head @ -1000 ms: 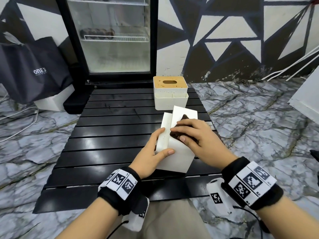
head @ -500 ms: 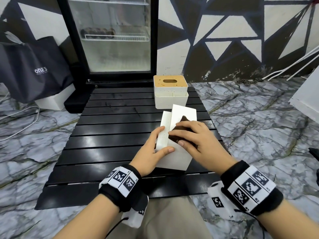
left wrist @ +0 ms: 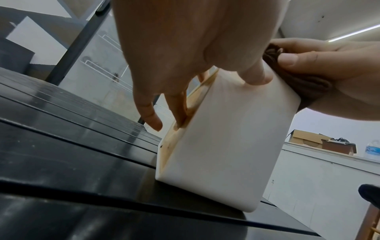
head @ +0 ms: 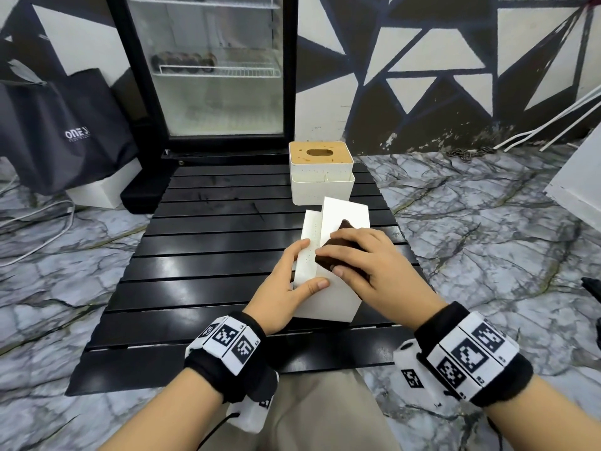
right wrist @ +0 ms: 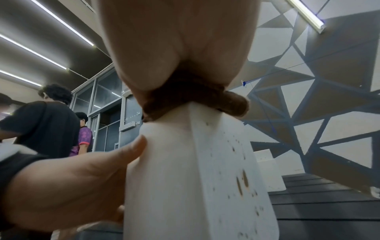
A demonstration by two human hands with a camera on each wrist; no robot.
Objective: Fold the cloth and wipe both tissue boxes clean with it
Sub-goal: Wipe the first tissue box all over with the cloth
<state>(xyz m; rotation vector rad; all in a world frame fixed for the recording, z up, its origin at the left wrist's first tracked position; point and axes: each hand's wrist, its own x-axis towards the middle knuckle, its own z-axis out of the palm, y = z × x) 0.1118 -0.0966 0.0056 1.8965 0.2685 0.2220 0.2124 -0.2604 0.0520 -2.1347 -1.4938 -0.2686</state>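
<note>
A white tissue box (head: 328,304) stands tipped on the black slatted table (head: 195,255), near its right edge. My left hand (head: 304,265) grips it, thumb on the upper face and fingers down the left side (left wrist: 179,112). My right hand (head: 335,260) holds a folded brown cloth (head: 345,225) and presses it against the box's upper face. The left wrist view shows the cloth (left wrist: 304,84) bunched between thumb and fingers. Brown specks dot the box's side (right wrist: 240,180). A second tissue box (head: 320,187) with a wooden lid stands upright at the table's far edge, untouched.
Behind the table stands a glass-door fridge (head: 211,76). To the left, a black bag (head: 65,131) leans over a white box with cables on the marble floor. A white panel (head: 579,183) is at the right. People (right wrist: 45,123) stand in the background.
My right hand has slid the cloth a little down the box's upper face toward me. The left hand keeps the same hold and the box has barely moved.
</note>
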